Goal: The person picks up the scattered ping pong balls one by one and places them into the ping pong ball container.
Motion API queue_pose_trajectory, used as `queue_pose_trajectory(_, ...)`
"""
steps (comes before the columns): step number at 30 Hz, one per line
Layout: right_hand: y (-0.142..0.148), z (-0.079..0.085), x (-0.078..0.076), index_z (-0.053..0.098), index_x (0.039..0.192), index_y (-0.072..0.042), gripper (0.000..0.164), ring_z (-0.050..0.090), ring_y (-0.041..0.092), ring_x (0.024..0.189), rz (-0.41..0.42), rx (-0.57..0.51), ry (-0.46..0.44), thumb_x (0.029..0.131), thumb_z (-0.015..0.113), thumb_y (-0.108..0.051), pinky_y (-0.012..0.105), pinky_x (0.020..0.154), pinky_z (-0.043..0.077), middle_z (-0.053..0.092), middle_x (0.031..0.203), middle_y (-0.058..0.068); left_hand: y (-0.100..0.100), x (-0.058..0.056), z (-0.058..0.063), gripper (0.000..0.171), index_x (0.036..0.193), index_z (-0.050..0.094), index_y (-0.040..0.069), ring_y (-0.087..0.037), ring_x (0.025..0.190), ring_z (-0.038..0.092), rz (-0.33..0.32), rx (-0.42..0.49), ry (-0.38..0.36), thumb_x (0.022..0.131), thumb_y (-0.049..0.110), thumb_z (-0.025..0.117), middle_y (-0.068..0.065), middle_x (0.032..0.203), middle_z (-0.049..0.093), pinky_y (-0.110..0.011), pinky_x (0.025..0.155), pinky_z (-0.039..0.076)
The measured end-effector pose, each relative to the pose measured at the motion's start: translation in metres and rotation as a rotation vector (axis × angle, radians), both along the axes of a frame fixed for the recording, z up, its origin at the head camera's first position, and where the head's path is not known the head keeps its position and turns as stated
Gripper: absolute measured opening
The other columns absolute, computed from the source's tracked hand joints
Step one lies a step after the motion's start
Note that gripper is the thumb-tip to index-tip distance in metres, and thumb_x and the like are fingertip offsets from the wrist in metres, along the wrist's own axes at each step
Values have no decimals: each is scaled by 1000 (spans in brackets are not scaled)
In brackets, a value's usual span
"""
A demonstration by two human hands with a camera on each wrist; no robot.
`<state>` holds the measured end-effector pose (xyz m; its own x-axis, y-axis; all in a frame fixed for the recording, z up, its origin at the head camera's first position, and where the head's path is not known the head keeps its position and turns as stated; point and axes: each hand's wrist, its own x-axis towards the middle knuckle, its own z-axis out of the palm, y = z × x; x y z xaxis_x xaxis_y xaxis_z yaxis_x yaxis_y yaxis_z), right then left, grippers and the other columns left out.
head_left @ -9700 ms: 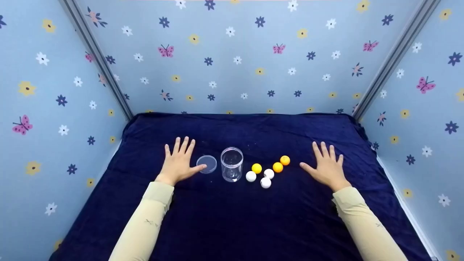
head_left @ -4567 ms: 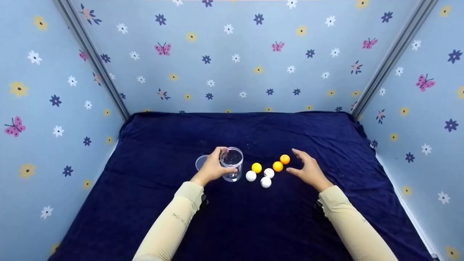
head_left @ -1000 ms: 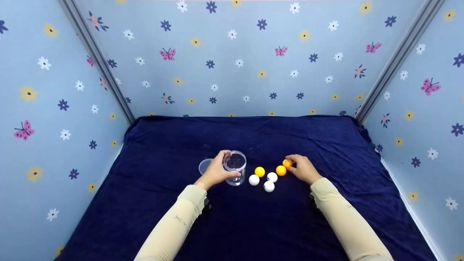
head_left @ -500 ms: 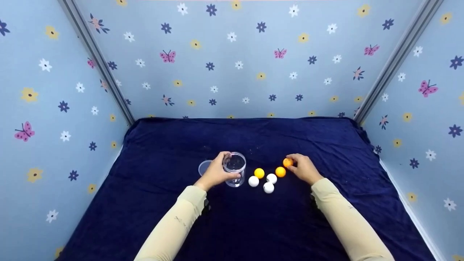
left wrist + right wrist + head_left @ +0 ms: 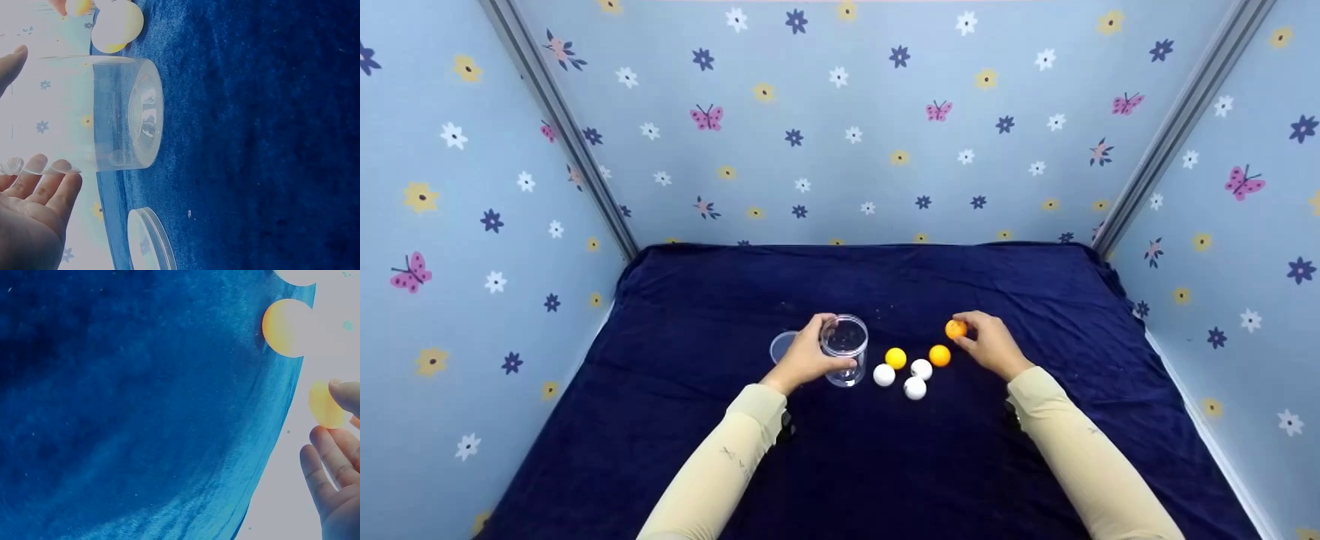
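Observation:
My left hand grips a clear plastic jar that stands upright with its mouth uncovered; in the left wrist view the thumb and fingers lie on opposite sides of the jar. Between thumb and fingertips my right hand pinches an orange ping-pong ball. The right wrist view shows that orange ball raised off the cloth. A second orange ball lies just below it in the head view. Left of that are a yellow ball and three white balls, close to the jar's right side.
A clear round lid lies left of the jar, partly hidden by the left hand. Dark blue velvet cloth covers the table. Flower-patterned walls close off the back and both sides.
Over the last second the right hand has taken hold of the far orange ball and lifted it slightly, away from the other orange ball. Earlier, the left hand moved from beside the lid onto the jar.

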<state>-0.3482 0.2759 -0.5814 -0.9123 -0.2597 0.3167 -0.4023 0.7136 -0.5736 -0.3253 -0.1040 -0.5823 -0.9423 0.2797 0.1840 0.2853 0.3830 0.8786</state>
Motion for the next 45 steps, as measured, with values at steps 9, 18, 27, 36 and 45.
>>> queue_pose_trajectory(9,-2,4,5,72,126,12,41,72,42,103,14,-8,33,87,84,7,59,95,60,76,117,28,0,0,-1,91,145,52,-5,-41,141,59,2,-5,7,71,16,102,-26,147,64,-51,125,43)
queue_pose_trajectory(18,-10,8,13,72,127,12,40,73,39,99,49,-37,35,89,83,8,62,90,61,76,117,27,0,2,-2,94,147,50,-5,-44,142,58,-2,2,-19,70,16,101,-30,149,62,-53,126,42)
queue_pose_trajectory(27,-20,13,19,73,126,10,40,73,38,95,79,-60,72,87,84,8,46,84,64,77,115,24,1,2,-3,93,145,51,-6,-42,142,59,-1,-12,1,70,16,102,-28,148,64,-51,126,43)
queue_pose_trajectory(36,-29,22,20,72,128,11,41,74,37,98,101,-92,60,88,84,8,57,88,63,76,119,25,0,-1,2,95,147,50,-5,-40,141,59,-5,-20,-11,71,16,101,-30,149,62,-50,125,43)
queue_pose_trajectory(45,-39,27,23,73,129,9,41,74,36,100,110,-104,48,89,84,6,49,88,64,77,120,22,0,-3,-1,93,147,50,-6,-44,142,58,-17,-8,-17,71,15,101,-32,149,61,-52,126,42)
